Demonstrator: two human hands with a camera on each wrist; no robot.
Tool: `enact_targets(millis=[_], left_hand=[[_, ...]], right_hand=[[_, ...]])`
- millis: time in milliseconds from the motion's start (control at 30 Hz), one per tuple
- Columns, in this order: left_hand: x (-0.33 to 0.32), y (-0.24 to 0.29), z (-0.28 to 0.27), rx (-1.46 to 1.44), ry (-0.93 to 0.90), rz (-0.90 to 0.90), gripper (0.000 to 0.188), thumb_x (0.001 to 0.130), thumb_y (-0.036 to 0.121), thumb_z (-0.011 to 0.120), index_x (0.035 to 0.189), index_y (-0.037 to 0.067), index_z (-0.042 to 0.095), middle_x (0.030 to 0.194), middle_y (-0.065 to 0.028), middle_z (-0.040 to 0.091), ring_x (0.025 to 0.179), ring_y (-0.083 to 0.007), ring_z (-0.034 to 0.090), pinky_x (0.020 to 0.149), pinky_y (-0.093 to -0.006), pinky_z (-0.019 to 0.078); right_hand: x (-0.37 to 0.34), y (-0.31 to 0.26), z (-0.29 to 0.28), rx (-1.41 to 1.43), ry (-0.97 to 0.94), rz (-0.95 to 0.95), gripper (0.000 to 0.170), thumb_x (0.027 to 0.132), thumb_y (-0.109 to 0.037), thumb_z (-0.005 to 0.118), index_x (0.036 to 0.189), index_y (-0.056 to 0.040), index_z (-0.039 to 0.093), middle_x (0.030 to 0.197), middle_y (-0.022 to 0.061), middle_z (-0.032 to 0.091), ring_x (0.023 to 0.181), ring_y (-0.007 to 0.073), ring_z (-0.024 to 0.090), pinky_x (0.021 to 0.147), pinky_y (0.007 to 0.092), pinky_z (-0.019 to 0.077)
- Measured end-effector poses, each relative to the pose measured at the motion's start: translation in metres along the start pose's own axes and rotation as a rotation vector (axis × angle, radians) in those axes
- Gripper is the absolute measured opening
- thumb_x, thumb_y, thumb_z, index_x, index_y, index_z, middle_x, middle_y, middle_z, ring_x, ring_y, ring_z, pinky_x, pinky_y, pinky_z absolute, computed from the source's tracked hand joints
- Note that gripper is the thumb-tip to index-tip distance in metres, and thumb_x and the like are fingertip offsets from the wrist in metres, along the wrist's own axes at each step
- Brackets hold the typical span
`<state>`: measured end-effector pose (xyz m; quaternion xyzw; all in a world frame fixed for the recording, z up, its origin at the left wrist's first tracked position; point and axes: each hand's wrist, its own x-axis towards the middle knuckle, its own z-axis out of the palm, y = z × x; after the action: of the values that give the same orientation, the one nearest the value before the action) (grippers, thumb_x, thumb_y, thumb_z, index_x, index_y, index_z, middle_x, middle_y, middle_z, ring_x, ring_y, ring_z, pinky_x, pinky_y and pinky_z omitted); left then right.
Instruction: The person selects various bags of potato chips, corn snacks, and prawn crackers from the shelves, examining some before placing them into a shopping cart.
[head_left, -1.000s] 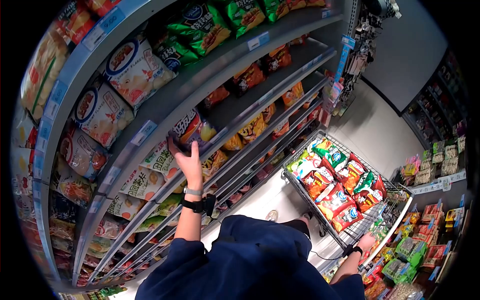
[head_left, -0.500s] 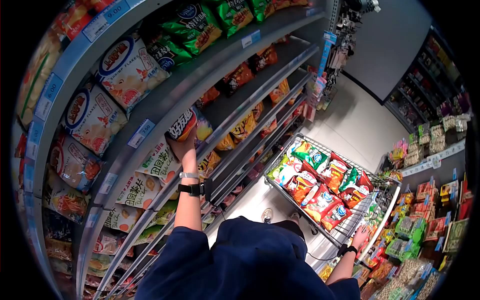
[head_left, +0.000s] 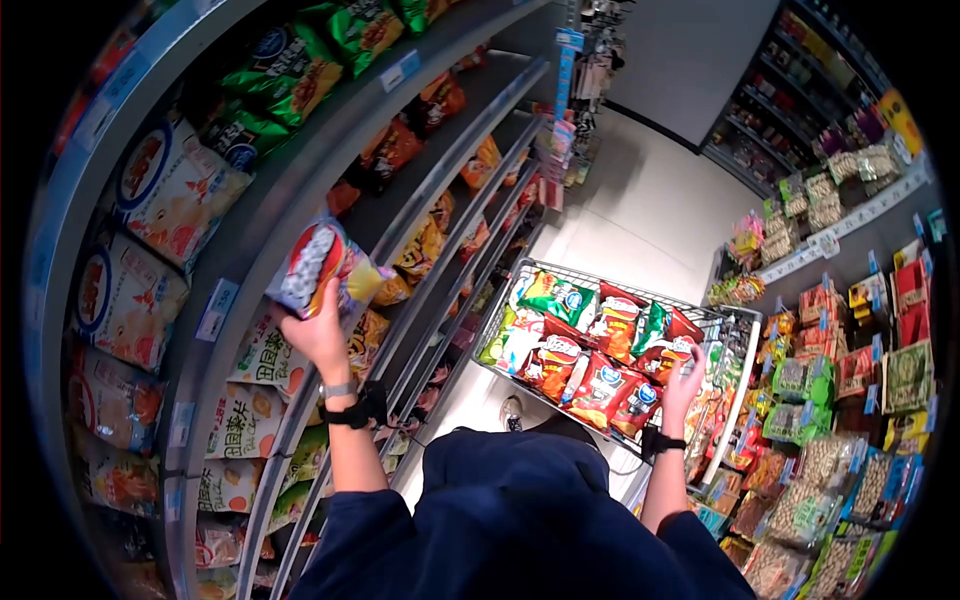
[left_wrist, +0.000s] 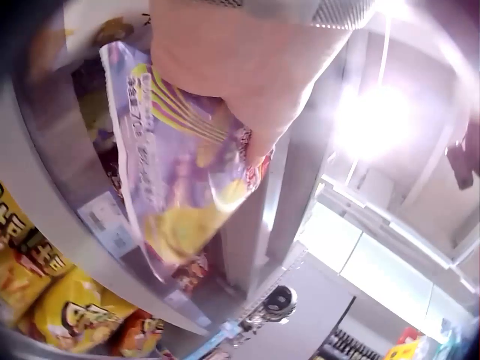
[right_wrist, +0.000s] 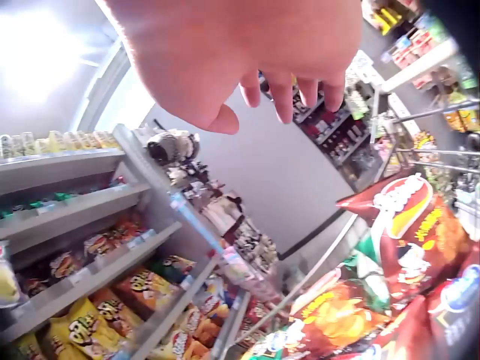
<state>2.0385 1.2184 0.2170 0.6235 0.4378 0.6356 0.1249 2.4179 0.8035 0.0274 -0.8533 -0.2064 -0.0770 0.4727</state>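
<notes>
My left hand [head_left: 316,338] grips a purple snack bag [head_left: 335,262] in front of the left shelving, thumb over its face. In the left wrist view the purple bag [left_wrist: 169,169] hangs below the hand [left_wrist: 232,56], its lower part printed with yellow pieces. My right hand [head_left: 682,388] is raised over the handle end of a wire shopping cart [head_left: 490,322], holding nothing. Its fingers [right_wrist: 281,94] are extended and spread in the right wrist view. Several red and green chip bags [head_left: 604,382] lie inside the cart.
Shelves at left hold white shrimp-flake bags [head_left: 170,195], green snack bags [head_left: 285,75] and yellow bags [left_wrist: 79,311]. On the right, a rack carries small hanging packets [head_left: 800,430]. Pale floor [head_left: 640,190] runs beyond the cart towards a grey wall panel [head_left: 680,60].
My left hand has taken the purple bag and drawn it out from the shelf. My right hand has lifted off the cart's handle end. The view has turned right.
</notes>
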Motion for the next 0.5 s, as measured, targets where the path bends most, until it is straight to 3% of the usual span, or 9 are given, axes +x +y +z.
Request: enact_targets(millis=[67, 133, 200, 267, 300, 400, 500], left_hand=[[-0.011, 0.004, -0.006, -0.236, -0.050, -0.413, 0.045, 0.084, 0.010, 0.079, 0.118, -0.009, 0.056, 0.118, -0.0147, 0.064, 0.099, -0.0191, 0.064, 0.090, -0.0322, 0.0499], [-0.023, 0.009, -0.003, -0.487, -0.073, -0.546, 0.037, 0.093, 0.015, 0.069, 0.119, -0.006, 0.055, 0.119, -0.0143, 0.064, 0.098, -0.0184, 0.065, 0.088, -0.0321, 0.0521], [-0.037, 0.026, 0.002, -0.602, -0.359, -0.667, 0.038, 0.094, 0.015, 0.067, 0.124, -0.004, 0.053, 0.119, -0.0125, 0.064, 0.100, -0.0184, 0.065, 0.089, -0.0317, 0.0522], [-0.066, 0.040, 0.015, -0.625, -0.542, -0.625, 0.046, 0.091, 0.010, 0.069, 0.129, -0.002, 0.049, 0.119, -0.0108, 0.063, 0.103, -0.0169, 0.064, 0.089, -0.0307, 0.0516], [-0.078, 0.049, 0.022, -0.579, -0.622, -0.596, 0.047, 0.088, 0.007, 0.071, 0.128, -0.002, 0.049, 0.119, -0.0112, 0.063, 0.103, -0.0167, 0.063, 0.090, -0.0308, 0.0515], [-0.104, 0.065, 0.046, -0.563, -0.792, -0.605, 0.048, 0.079, 0.002, 0.079, 0.118, -0.001, 0.051, 0.114, -0.0120, 0.064, 0.103, -0.0161, 0.063, 0.089, -0.0299, 0.0519], [-0.131, 0.084, 0.067, -0.679, -0.933, -0.665, 0.051, 0.082, 0.004, 0.077, 0.122, -0.001, 0.046, 0.119, -0.0133, 0.062, 0.108, -0.0167, 0.062, 0.091, -0.0307, 0.0510]], right_hand=[[0.017, -0.053, 0.007, 0.050, -0.075, -0.039, 0.044, 0.087, -0.001, 0.060, 0.130, 0.0019, 0.051, 0.127, 0.0170, 0.058, 0.123, 0.0296, 0.053, 0.109, 0.0382, 0.0365], [0.032, -0.071, 0.011, 0.093, -0.148, -0.065, 0.043, 0.088, -0.002, 0.061, 0.130, -0.0007, 0.052, 0.124, 0.0137, 0.060, 0.116, 0.0243, 0.058, 0.097, 0.0338, 0.0457], [0.036, -0.093, 0.016, 0.233, -0.222, -0.049, 0.036, 0.094, -0.005, 0.059, 0.129, -0.0033, 0.052, 0.119, 0.0096, 0.063, 0.109, 0.0171, 0.061, 0.078, 0.0250, 0.0506], [0.035, -0.085, 0.033, 0.460, -0.400, -0.021, 0.038, 0.095, -0.008, 0.059, 0.132, -0.0051, 0.051, 0.122, 0.0102, 0.063, 0.107, 0.0175, 0.062, 0.090, 0.0298, 0.0500], [0.031, -0.108, 0.029, 0.476, -0.524, 0.034, 0.040, 0.095, -0.009, 0.058, 0.134, -0.0049, 0.049, 0.124, 0.0115, 0.062, 0.110, 0.0177, 0.060, 0.095, 0.0320, 0.0488], [0.019, -0.149, 0.035, 0.627, -0.965, 0.127, 0.060, 0.096, -0.009, 0.058, 0.150, -0.0072, 0.031, 0.134, 0.0147, 0.055, 0.110, 0.0173, 0.060, 0.096, 0.0313, 0.0494], [-0.004, -0.171, 0.049, 0.862, -1.171, 0.258, 0.066, 0.095, -0.010, 0.063, 0.151, -0.0057, 0.028, 0.135, 0.0135, 0.053, 0.114, 0.0163, 0.059, 0.096, 0.0311, 0.0498]])
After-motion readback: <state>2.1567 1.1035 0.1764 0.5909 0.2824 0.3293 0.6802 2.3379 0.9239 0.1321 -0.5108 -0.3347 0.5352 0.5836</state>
